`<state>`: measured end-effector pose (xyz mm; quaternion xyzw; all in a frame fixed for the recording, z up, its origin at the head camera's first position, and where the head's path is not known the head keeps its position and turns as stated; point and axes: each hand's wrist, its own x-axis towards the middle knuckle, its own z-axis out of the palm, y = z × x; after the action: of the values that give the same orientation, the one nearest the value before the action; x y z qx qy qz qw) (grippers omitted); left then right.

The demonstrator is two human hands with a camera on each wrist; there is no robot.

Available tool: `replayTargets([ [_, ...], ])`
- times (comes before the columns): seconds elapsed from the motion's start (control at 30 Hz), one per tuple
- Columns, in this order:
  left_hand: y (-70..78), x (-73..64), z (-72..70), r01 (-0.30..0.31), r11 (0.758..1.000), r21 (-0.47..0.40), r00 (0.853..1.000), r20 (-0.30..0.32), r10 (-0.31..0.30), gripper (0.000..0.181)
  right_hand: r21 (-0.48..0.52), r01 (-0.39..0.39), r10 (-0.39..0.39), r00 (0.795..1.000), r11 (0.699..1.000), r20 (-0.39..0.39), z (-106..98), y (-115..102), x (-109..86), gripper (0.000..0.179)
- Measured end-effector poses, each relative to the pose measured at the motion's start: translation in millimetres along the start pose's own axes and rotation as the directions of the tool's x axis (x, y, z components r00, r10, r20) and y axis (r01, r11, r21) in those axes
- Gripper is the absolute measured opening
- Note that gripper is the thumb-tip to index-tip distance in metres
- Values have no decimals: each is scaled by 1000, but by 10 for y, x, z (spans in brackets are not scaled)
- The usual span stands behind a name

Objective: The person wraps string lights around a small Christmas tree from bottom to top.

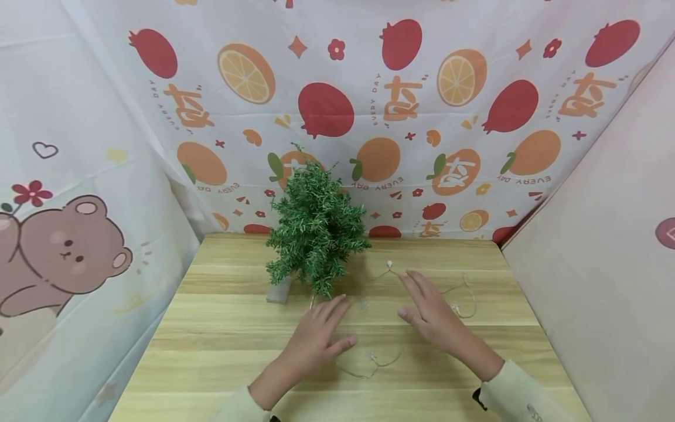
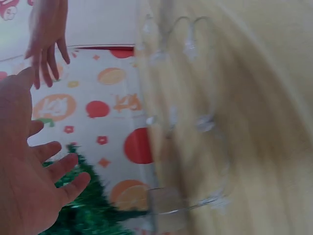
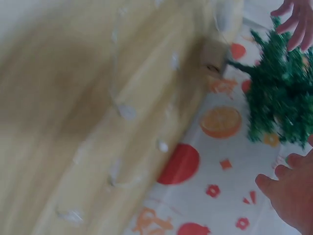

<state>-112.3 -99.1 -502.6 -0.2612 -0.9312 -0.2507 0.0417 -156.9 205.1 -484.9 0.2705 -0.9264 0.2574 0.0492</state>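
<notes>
Left hand (image 1: 317,334): fingers spread, loose, near green tree (image 1: 316,225). Right hand (image 1: 433,313): fingers extended, loose, by light string (image 1: 389,265); contact unclear, wrist views blurred.

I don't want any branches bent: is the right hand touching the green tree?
Apart. The head view shows a strip of wooden tabletop between the right hand and the green tree.

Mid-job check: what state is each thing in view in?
Bushy green artificial tree: upright on its pale block base
Thin wire string with clear ornaments: strewn in loose curves across the pale striped wooden table
Left bare hand: fingers extended, holding nothing
Right bare hand: fingers extended, holding nothing
White fruit-print fabric: hanging behind the table
</notes>
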Motion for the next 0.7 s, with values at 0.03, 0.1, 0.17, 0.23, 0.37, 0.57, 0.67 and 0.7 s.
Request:
replayTargets([
  [0.03,-13,-10,48,7,1000,-3,1000,11,-7,74,3,0,0,1000,1000,4,59,2,-38,68],
  [0.1,-35,-36,140,23,1000,-16,999,30,-23,74,34,6,-6,1000,999,9,166,3,-100,68],
  [0.17,-56,-63,232,44,999,-20,998,54,-43,74,57,-1,-1,1000,998,27,277,4,-156,69],
  [0.23,-79,-89,319,61,998,-21,995,74,-59,74,84,-24,18,998,996,67,386,6,-206,69],
  [0.37,-122,-133,462,74,997,-17,993,95,-72,70,140,-94,72,985,986,159,594,13,-293,69],
  [0.57,-146,-193,579,27,998,55,995,93,-32,63,151,-126,93,973,980,210,848,46,-413,70],
  [0.67,-156,-218,644,-25,996,91,997,74,18,54,119,-103,75,972,988,221,941,48,-454,66],
  [0.7,-159,-224,667,-40,994,97,997,75,33,50,100,-94,70,972,990,225,970,46,-465,66],
])
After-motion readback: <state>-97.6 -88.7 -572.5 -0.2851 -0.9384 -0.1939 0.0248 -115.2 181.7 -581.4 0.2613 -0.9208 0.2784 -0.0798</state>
